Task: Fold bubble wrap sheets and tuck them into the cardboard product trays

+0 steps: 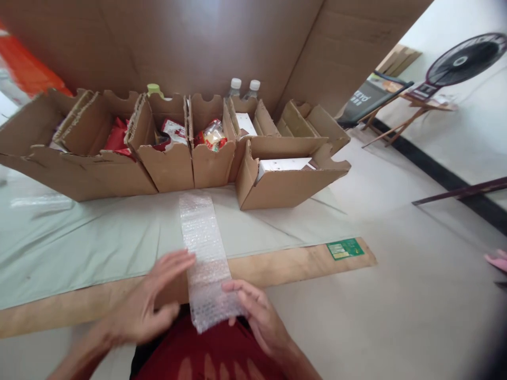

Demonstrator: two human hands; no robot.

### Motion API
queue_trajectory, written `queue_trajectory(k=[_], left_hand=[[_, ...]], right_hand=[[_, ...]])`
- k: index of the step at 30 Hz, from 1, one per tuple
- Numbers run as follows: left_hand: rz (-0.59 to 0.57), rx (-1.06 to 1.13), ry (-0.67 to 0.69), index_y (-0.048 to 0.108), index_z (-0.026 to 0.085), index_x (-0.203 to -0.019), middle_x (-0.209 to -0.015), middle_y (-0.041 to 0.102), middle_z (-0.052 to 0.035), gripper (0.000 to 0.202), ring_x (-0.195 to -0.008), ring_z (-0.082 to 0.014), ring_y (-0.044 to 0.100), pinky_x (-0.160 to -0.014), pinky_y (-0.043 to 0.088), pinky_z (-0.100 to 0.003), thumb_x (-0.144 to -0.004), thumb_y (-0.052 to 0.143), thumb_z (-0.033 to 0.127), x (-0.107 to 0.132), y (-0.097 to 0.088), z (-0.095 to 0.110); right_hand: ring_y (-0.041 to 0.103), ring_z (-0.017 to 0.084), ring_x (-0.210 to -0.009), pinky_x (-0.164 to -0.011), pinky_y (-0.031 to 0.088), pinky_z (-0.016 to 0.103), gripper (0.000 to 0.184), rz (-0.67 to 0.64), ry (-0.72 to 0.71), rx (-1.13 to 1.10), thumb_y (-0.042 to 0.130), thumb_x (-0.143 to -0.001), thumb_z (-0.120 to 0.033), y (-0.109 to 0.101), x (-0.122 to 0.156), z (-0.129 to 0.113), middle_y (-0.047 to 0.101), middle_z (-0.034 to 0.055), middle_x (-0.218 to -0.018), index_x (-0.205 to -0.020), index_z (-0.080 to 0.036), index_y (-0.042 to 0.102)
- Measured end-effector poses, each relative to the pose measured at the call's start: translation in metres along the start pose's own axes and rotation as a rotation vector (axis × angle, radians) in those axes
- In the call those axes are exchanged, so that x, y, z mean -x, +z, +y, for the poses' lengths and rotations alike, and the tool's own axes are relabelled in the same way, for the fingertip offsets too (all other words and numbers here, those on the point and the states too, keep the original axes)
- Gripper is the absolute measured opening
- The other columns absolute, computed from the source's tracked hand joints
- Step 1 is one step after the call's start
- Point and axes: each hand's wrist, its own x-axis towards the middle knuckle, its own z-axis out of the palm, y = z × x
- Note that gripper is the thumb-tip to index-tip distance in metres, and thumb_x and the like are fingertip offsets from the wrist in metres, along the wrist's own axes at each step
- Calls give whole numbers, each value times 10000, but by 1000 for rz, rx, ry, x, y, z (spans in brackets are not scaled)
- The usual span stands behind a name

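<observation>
Biggest thing here is the tall cardboard panel (198,47) at the back, then the table (119,232) with its pale green cloth. After that it's a row of cut-down cardboard bins (174,174) across the far side, plus a separate front bin (277,192) on the right with something white in it. Next size down is the strip of clear bubble wrap (204,243): it lies lengthwise, far end just in front of the bins, near end past the table edge and over the person's lap. The right hand (261,319) is loosely curled on the strip's right edge near that end, seemingly a light hold. The left hand (148,301) is wide open, thumb well apart, no grip on anything; it's blurry, so can't tell if the fingertips touch the left edge. Smallest bit worth a mention is the green label (345,249) on the table's front edge. My read: they're at the squaring-up-the-wrap step, and the next move calls for the left hand closing on its side so the near end sits flat and even.
</observation>
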Motion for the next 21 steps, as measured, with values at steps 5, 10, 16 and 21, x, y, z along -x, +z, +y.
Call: queue_trajectory(k=[5,10,16,21], left_hand=[[181,82,-355,630,224,-1338,-1211,752,-113,477,-1105,-283,712,-922,593,-435,-897,523,371,4,34,19],[216,-16,-672,509,113,-1451,-774,719,-28,641,-724,-239,692,-718,534,-370,-871,485,384,-38,35,-8],[256,-57,-598,442,150,-1506,-764,699,13,650,-671,-200,654,-678,490,-320,-891,518,346,-39,38,-16],[454,-221,-338,470,161,-1470,-910,714,-48,549,-802,-217,677,-766,535,-338,-956,558,331,-31,46,-21]], right_hand=[[717,206,-802,-598,510,259,587,-109,-2,-129,645,-902,-642,5,-36,-24,753,112,-956,-1259,-177,644],[651,157,-732,-709,539,311,450,94,-462,504,604,-991,-359,-7,-40,-32,718,32,-921,-1425,-274,522],[532,348,-1330,-1013,497,526,446,3,-880,1469,669,-866,-125,-5,-52,-28,582,169,-1455,-1300,-220,633],[576,305,-1314,-989,494,478,229,-61,-920,1561,607,-970,-125,-3,-69,-25,661,134,-1388,-1165,-216,684]])
